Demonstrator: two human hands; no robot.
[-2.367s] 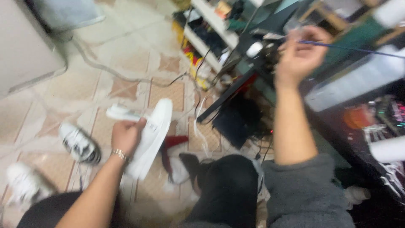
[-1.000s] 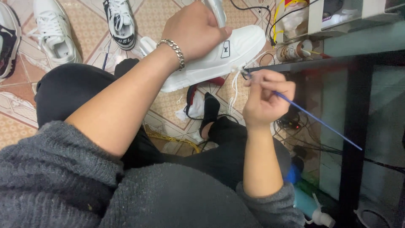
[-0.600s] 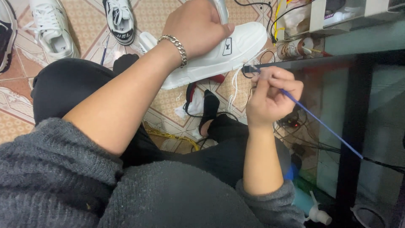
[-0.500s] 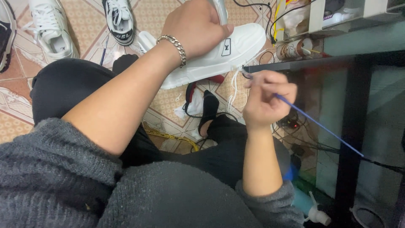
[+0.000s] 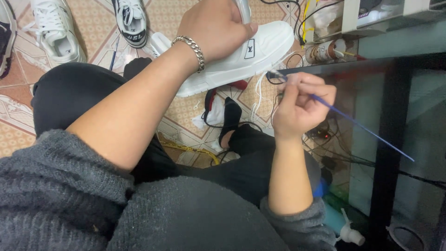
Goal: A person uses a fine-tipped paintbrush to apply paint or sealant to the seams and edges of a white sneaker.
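White sneaker (image 5: 241, 58) lies sole-side toward the person above the raised knee, held over a patterned tile floor (image 5: 181, 14); the left hand (image 5: 211, 25) is clamped over its upper, fingers wrapped around the shoe and a pale grey object whose kind cannot be told, a chain bracelet (image 5: 190, 46) on the wrist. Right of the sneaker, just beside its toe end, the right hand (image 5: 299, 104) is closed in a pinch on a thin blue brush (image 5: 357, 123) — its long handle slants away to the lower right, its tip near the shoe's edge. Farther right of the sneaker stands a dark glass table (image 5: 395, 93), its edge just beyond the brush tip; small jars (image 5: 325, 49) and tangled cables sit behind that edge. Left of the sneaker, on the tiles, rest a white shoe (image 5: 55, 30) and a black-and-white shoe (image 5: 130, 21) — well apart from the held one. Below the sneaker lie black trousers (image 5: 69, 97), a grey knitted sleeve (image 5: 51, 190), a yellow cord (image 5: 190, 149); a pump bottle (image 5: 341, 225) stands near the table leg.
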